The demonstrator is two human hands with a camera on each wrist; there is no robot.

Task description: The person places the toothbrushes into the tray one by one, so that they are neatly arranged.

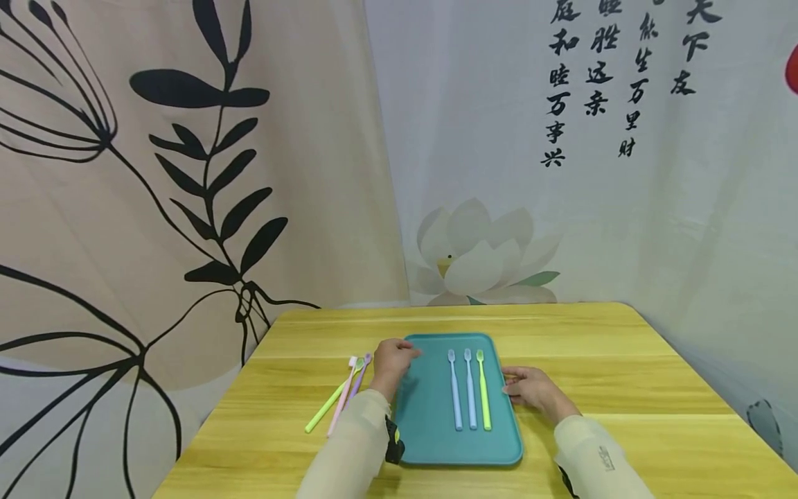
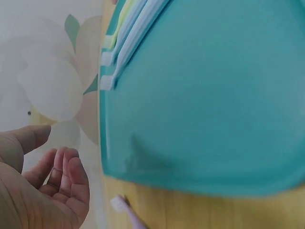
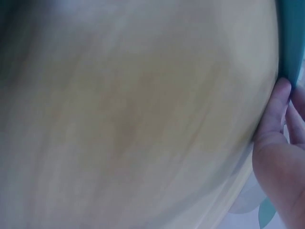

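A teal tray (image 1: pixel 430 416) lies on the table. On its right half, side by side with heads toward the back, are two light blue toothbrushes (image 1: pixel 470 395) and a yellow-green toothbrush (image 1: pixel 485 395). My left hand (image 1: pixel 394 364) hovers by the tray's far left corner; the left wrist view shows its fingers loosely bent with nothing in them. With its fingertips at the tray's right rim, my right hand (image 1: pixel 536 389) touches the edge. Left of the tray lie a green toothbrush (image 1: pixel 325 407), a pink toothbrush (image 1: pixel 341 407) and a purple toothbrush (image 2: pixel 136 220), partly overlapping.
The wooden table (image 1: pixel 623 450) reaches back to a hanging cloth (image 1: pixel 324 173) with printed plants, a flower and writing. Bare wood lies on the right side, beyond my right hand. The left sleeve (image 1: pixel 349 450) covers part of the table between the loose toothbrushes and tray.
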